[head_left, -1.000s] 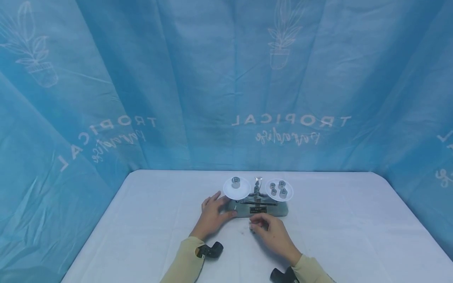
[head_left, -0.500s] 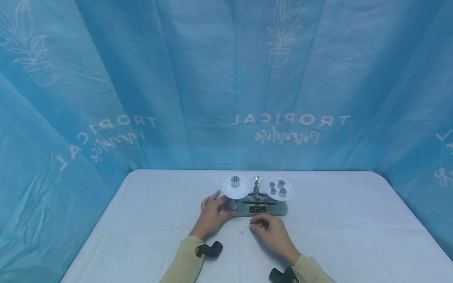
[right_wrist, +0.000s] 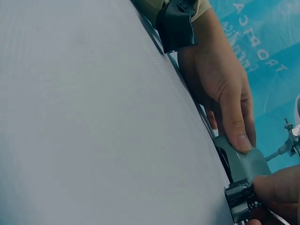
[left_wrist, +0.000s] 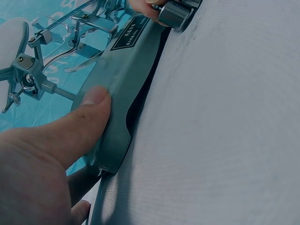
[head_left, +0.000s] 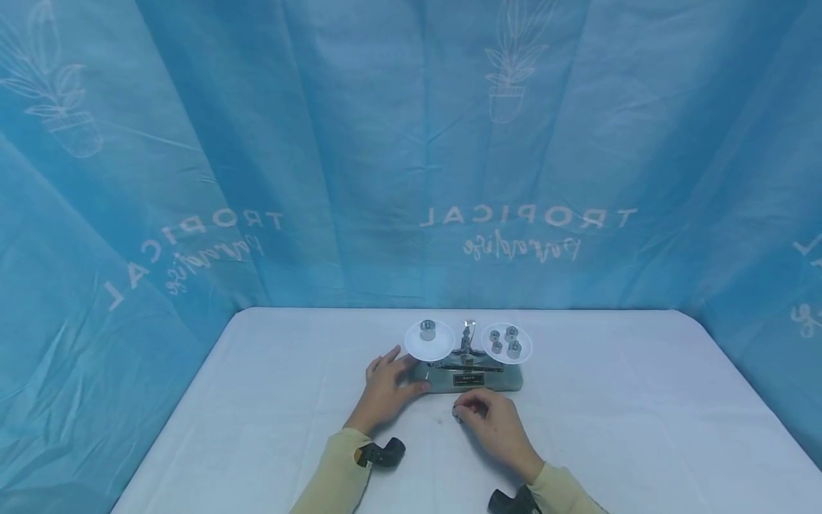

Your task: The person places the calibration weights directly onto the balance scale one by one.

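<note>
Metal weight (right_wrist: 240, 202), small, ridged, pinched in right hand (head_left: 494, 427); left hand (head_left: 384, 389) grips scale base (left_wrist: 123, 89).

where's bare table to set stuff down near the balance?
Bare table right of the balance scale out to the rounded far-right corner; also left of the left hand toward the curtain. Crowded: directly in front of the scale, where the right hand pinches a metal weight.
</note>
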